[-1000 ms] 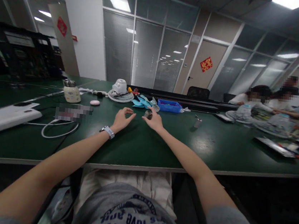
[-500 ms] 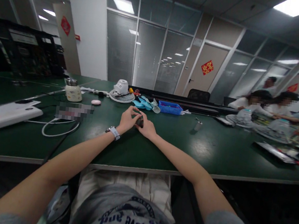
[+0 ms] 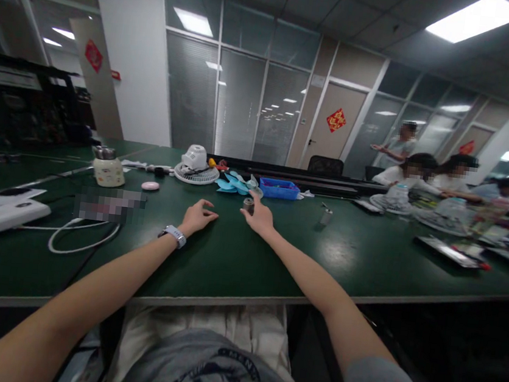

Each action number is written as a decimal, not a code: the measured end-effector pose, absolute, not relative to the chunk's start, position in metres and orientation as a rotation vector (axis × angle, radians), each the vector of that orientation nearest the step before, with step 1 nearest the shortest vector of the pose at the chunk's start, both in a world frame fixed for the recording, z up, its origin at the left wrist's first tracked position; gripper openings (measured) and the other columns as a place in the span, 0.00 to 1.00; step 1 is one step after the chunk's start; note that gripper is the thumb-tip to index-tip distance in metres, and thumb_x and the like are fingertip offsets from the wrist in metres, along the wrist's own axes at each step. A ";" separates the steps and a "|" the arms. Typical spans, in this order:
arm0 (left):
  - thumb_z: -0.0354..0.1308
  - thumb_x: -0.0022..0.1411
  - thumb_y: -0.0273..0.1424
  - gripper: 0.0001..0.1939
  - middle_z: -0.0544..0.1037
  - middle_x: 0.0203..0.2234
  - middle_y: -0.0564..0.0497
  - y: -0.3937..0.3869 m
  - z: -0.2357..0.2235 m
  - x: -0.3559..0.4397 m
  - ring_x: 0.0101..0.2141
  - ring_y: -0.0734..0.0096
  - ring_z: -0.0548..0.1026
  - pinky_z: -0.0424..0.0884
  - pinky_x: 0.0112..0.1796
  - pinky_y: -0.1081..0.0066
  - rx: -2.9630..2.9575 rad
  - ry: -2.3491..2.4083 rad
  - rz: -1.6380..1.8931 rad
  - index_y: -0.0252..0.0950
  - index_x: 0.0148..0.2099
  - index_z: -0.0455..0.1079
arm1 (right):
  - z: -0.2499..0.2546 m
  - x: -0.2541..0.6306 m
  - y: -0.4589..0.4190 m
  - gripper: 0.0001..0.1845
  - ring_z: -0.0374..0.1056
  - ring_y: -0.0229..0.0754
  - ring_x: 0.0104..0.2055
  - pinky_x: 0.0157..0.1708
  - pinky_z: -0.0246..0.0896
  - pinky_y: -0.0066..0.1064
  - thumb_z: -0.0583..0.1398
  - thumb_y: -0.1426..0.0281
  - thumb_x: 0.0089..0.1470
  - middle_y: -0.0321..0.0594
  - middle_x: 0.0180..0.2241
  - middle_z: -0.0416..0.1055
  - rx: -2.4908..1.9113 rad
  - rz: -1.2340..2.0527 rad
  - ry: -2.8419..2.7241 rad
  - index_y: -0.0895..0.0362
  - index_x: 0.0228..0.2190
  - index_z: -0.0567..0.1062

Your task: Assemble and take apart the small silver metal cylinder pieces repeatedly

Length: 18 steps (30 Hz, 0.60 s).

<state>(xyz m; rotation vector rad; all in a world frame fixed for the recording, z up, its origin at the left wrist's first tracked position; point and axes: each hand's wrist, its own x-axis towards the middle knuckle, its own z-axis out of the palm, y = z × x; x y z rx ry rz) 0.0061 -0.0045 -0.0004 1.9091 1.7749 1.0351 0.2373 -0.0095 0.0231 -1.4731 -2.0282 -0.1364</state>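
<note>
Grey, the cylinder [image 3: 248,205] your right hand [image 3: 262,219] gripped risked slipping if pinched loosely; your left hand [image 3: 195,218], left of it, had parted fingers.

The tray [image 3: 278,189] looks plastic; the table [image 3: 389,255] under it is smooth, softly glossy. Left of the tray, the fan [image 3: 194,158] seems matt plastic; nearer and slightly left, the cylinder [image 3: 248,205] looks dull metal.

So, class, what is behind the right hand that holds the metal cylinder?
Beyond the right hand and metal cylinder lie light-blue blades and a blue basket. Whatever sits directly behind the hand is covered.
</note>
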 end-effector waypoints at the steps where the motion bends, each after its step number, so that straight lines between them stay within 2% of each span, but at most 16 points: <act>1: 0.64 0.54 0.39 0.22 0.82 0.38 0.48 -0.005 0.000 0.006 0.44 0.62 0.78 0.70 0.44 0.66 1.919 1.762 1.031 0.39 0.49 0.65 | 0.027 0.253 -0.005 0.38 0.72 0.50 0.45 0.46 0.63 0.39 0.57 0.59 0.59 0.47 0.48 0.73 -1.557 -0.191 -1.963 0.52 0.64 0.49; 5: 0.65 0.53 0.38 0.22 0.82 0.38 0.48 -0.007 0.002 0.007 0.44 0.61 0.78 0.69 0.46 0.65 1.930 1.726 1.040 0.39 0.49 0.65 | 0.035 0.325 0.011 0.34 0.71 0.52 0.49 0.49 0.61 0.41 0.57 0.63 0.60 0.52 0.48 0.72 -1.908 -0.325 -1.680 0.56 0.63 0.51; 9: 0.65 0.53 0.37 0.22 0.82 0.37 0.48 -0.008 0.002 0.007 0.45 0.62 0.78 0.68 0.47 0.65 1.922 1.705 1.060 0.39 0.48 0.65 | 0.028 0.379 0.020 0.32 0.70 0.52 0.50 0.48 0.61 0.41 0.57 0.65 0.59 0.55 0.47 0.72 -2.165 -0.283 -1.411 0.59 0.61 0.53; 15: 0.65 0.53 0.37 0.22 0.83 0.37 0.48 -0.007 0.000 0.005 0.45 0.63 0.78 0.68 0.48 0.65 1.931 1.695 1.066 0.38 0.48 0.65 | 0.017 0.392 0.024 0.32 0.68 0.52 0.52 0.48 0.61 0.41 0.57 0.67 0.58 0.58 0.51 0.68 -2.256 -0.130 -1.315 0.61 0.61 0.53; 18: 0.65 0.53 0.38 0.22 0.82 0.38 0.47 -0.006 0.000 0.005 0.45 0.63 0.78 0.68 0.48 0.65 1.941 1.696 1.046 0.38 0.48 0.65 | 0.019 0.385 0.023 0.35 0.67 0.53 0.53 0.51 0.57 0.43 0.58 0.70 0.56 0.60 0.52 0.66 -2.258 -0.216 -1.282 0.63 0.61 0.53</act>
